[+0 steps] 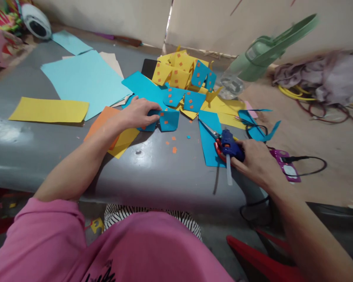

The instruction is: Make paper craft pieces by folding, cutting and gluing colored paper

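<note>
All eyes on the table (pixel 135 168)

Here's the left hand (pixel 139 111) at a blue cutout (pixel 169 121) mid-table, pinching or touching, can't tell! It looks light, bendy, easily creased: take it by the edges. Over to scissors (pixel 211 129), then the gun (pixel 228 144), probably stiff and heavier, best held by its handle (pixel 238 152), gripped there by the right hand (pixel 257 162)

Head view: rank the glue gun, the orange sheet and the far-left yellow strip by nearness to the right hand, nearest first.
1. Glue gun: held in the right hand.
2. Orange sheet: left of centre.
3. Yellow strip: far left.
</note>
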The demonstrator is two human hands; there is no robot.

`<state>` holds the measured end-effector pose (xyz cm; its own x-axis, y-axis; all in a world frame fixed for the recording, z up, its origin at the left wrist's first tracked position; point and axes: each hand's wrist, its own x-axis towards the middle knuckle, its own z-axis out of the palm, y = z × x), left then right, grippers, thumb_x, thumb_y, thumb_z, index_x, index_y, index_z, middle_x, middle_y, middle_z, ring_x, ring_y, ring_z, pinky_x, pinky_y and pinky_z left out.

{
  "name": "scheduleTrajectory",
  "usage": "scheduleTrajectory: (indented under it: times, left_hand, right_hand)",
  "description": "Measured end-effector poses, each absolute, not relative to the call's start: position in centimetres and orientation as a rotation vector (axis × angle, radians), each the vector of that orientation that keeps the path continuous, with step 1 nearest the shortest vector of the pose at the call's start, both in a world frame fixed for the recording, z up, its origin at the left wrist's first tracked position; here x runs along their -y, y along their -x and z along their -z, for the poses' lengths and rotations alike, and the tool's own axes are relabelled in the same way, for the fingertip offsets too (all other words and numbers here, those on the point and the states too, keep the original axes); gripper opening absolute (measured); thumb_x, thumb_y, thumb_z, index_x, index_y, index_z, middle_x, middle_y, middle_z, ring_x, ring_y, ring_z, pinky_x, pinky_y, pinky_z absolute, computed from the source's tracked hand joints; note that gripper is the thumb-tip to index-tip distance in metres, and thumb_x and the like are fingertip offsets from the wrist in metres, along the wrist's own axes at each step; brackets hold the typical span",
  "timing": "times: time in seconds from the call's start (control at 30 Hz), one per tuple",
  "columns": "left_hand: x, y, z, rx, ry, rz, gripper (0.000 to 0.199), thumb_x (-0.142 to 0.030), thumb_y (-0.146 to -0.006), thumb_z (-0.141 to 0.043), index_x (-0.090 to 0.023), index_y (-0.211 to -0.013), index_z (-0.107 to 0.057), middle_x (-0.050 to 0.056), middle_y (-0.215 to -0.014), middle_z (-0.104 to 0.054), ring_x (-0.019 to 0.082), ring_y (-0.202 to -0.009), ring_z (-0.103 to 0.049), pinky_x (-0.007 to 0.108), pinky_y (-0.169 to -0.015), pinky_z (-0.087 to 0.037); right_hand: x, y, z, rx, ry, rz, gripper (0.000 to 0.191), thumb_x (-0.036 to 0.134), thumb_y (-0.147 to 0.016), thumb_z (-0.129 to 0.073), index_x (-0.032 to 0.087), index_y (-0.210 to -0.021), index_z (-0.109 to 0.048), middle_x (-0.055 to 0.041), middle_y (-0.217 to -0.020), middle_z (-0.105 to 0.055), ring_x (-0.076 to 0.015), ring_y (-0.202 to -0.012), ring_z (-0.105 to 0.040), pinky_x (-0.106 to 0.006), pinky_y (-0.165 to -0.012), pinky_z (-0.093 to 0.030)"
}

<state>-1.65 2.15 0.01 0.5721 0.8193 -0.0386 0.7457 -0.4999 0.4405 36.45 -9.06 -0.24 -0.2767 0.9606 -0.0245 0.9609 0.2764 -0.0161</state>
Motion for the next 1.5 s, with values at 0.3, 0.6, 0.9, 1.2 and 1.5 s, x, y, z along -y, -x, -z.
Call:
scheduleTrajectory:
  times: [0.3,0.6,0.9,1.2,1.5]
  left_hand:
    - [-2.3,1.9,0.2,-1.270,-2.403,-0.259,0.041,-0.042,-0.089,-0.047,-0.020,-0.115,-0.071,0.007,-0.081,-0.072,0.026,-0.095,-0.064,0.037,-0.092,-0.041]
    - [-2.0,1.6,-0.3,-1.312,-2.398,-0.222,0.039,-0.039,-0.089,-0.047,-0.019,-0.115,-0.070,0.007,-0.086,-0.072,0.029,-0.103,-0.064,0.042,-0.100,-0.039]
    - [-2.0,1.4,0.0,-1.341,-2.404,-0.238,0.038,-0.039,-0.089,-0.047,-0.019,-0.114,-0.068,0.006,-0.090,-0.071,0.030,-0.111,-0.061,0.048,-0.110,-0.029]
    - [-2.2,1.6,0.1,-1.315,-2.418,-0.252,0.039,-0.038,-0.088,-0.047,-0.021,-0.116,-0.068,0.006,-0.091,-0.071,0.030,-0.112,-0.059,0.048,-0.109,-0.029]
    - [-2.1,1.5,0.0,-1.324,-2.425,-0.229,0.041,-0.038,-0.089,-0.047,-0.019,-0.118,-0.068,0.006,-0.087,-0.070,0.029,-0.110,-0.061,0.048,-0.110,-0.029]
  right_hand:
    - [9.4,-32.3,-3.7,-2.736,-1.755,0.188,0.029,0.044,-0.097,-0.048,0.024,-0.107,-0.067,-0.0173,-0.112,-0.067,-0.0365,-0.109,-0.061,-0.050,-0.094,-0.045]
    - [5.5,-24.5,-0.4,-2.792,-1.589,0.455,0.018,0.031,-0.094,-0.056,0.022,-0.089,-0.071,-0.0098,-0.092,-0.068,-0.0254,-0.093,-0.062,-0.036,-0.079,-0.046]
    - [5.4,-23.7,0.0,-2.844,-1.480,0.591,0.018,0.030,-0.097,-0.056,0.022,-0.093,-0.072,-0.0076,-0.092,-0.067,-0.0220,-0.089,-0.062,-0.033,-0.078,-0.046]
    - [5.2,-22.8,0.1,-2.716,-1.432,0.744,0.008,0.026,-0.091,-0.062,0.021,-0.086,-0.066,-0.0068,-0.092,-0.068,-0.0222,-0.091,-0.062,-0.034,-0.079,-0.045]
    - [5.7,-23.2,-0.3,-2.540,-1.605,0.833,0.016,0.032,-0.093,-0.056,0.020,-0.085,-0.063,-0.0046,-0.080,-0.066,-0.0170,-0.068,-0.056,-0.030,-0.063,-0.038]
